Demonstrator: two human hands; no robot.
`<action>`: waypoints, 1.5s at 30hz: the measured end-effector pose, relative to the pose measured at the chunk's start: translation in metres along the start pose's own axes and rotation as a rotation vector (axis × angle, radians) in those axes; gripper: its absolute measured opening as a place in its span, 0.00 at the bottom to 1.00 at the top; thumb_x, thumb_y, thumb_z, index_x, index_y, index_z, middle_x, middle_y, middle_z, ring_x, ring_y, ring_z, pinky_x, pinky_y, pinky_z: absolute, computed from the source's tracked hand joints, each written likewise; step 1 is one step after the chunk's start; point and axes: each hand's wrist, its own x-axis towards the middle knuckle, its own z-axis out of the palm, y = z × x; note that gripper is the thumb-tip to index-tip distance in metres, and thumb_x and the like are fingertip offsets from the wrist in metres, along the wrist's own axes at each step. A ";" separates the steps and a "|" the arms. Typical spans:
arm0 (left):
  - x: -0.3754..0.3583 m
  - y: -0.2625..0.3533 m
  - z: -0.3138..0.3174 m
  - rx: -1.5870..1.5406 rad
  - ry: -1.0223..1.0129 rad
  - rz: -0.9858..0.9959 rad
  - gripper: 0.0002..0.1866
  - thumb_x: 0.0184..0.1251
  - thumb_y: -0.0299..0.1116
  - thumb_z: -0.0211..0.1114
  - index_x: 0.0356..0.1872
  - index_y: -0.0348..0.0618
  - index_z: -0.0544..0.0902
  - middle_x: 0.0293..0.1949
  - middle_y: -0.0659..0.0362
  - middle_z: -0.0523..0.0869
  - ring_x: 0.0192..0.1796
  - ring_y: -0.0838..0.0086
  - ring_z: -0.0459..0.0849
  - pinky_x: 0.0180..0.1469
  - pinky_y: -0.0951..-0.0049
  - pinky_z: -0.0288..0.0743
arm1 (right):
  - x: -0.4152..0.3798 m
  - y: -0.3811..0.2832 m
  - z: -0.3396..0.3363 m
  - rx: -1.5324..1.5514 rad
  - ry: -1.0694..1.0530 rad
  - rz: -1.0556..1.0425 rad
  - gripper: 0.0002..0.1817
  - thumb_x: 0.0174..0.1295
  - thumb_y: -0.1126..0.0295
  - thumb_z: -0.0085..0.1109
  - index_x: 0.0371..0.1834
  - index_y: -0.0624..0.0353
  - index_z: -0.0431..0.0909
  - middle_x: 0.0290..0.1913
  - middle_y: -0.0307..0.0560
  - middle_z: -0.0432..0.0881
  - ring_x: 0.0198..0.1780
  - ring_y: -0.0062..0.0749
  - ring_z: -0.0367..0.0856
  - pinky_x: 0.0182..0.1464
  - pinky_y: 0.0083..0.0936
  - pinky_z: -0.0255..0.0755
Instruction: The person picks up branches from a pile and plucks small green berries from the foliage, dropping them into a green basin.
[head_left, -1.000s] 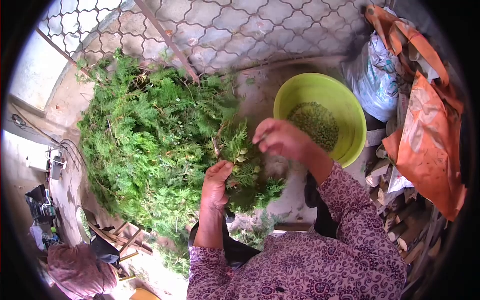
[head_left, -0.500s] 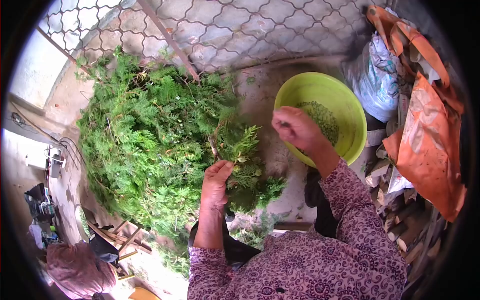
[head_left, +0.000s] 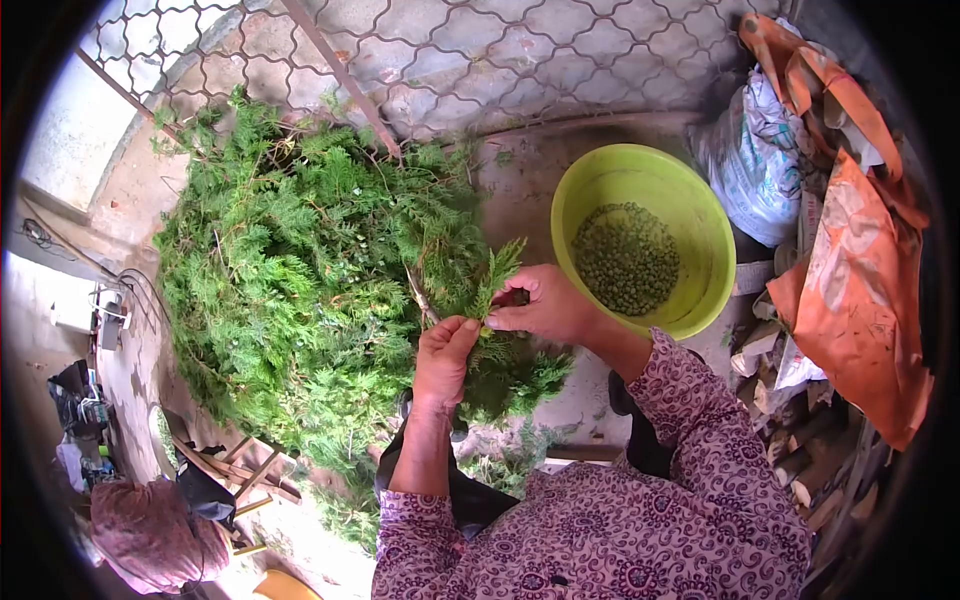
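Observation:
My left hand (head_left: pixel 445 362) pinches a small green sprig (head_left: pixel 497 272) between thumb and fingers, low over the right side of a big pile of leafy green branches (head_left: pixel 290 260). Beside it, my right hand (head_left: pixel 543 304) has its thumb and fingers closed at the sprig's base; anything small between those fingertips is hidden. To the right stands a yellow-green basin (head_left: pixel 708 255) with many small round green pods (head_left: pixel 627 260) on its bottom.
A metal lattice (head_left: pixel 480 50) runs along the top. On the right are a white sack (head_left: pixel 750 165), an orange sheet (head_left: pixel 850 310) and stacked firewood (head_left: pixel 815 475). A wooden frame (head_left: pixel 255 470) and a purplish bundle (head_left: pixel 155 535) lie lower left.
My right hand has moved left and down from over the basin's edge to the sprig at my left hand. The pods in the basin are now uncovered.

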 end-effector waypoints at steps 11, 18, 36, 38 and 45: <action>-0.012 0.015 -0.002 0.121 -0.102 -0.035 0.04 0.57 0.29 0.62 0.27 0.40 0.79 0.22 0.71 0.74 0.25 0.88 0.66 0.28 0.86 0.58 | -0.016 -0.030 -0.046 -0.046 -0.362 0.085 0.11 0.52 0.64 0.59 0.27 0.63 0.77 0.19 0.35 0.74 0.18 0.17 0.69 0.21 0.17 0.63; -0.011 0.016 -0.008 -0.076 0.029 -0.032 0.05 0.55 0.27 0.64 0.32 0.38 0.79 0.26 0.68 0.78 0.29 0.84 0.72 0.34 0.84 0.63 | -0.020 0.038 -0.118 -0.702 0.231 -0.105 0.10 0.47 0.69 0.57 0.30 0.65 0.77 0.23 0.45 0.77 0.25 0.29 0.75 0.31 0.22 0.69; -0.003 0.005 0.002 -0.069 -0.060 -0.032 0.10 0.55 0.29 0.64 0.38 0.36 0.79 0.30 0.65 0.80 0.33 0.83 0.74 0.40 0.82 0.65 | -0.003 -0.001 -0.015 0.154 -0.346 0.095 0.14 0.57 0.69 0.56 0.45 0.62 0.75 0.37 0.35 0.78 0.38 0.14 0.71 0.41 0.15 0.66; -0.004 0.007 0.003 -0.069 -0.065 -0.040 0.10 0.56 0.29 0.63 0.38 0.36 0.79 0.31 0.65 0.80 0.33 0.82 0.74 0.41 0.82 0.65 | -0.003 -0.002 -0.012 0.185 -0.336 0.090 0.14 0.57 0.68 0.57 0.45 0.62 0.76 0.36 0.34 0.77 0.37 0.14 0.71 0.40 0.15 0.66; -0.015 -0.002 -0.002 -0.148 -0.167 0.010 0.10 0.53 0.31 0.65 0.35 0.38 0.80 0.30 0.65 0.81 0.33 0.82 0.75 0.39 0.81 0.66 | -0.016 -0.025 -0.011 0.551 -0.449 0.354 0.12 0.53 0.71 0.57 0.40 0.62 0.77 0.32 0.36 0.78 0.30 0.17 0.73 0.35 0.15 0.66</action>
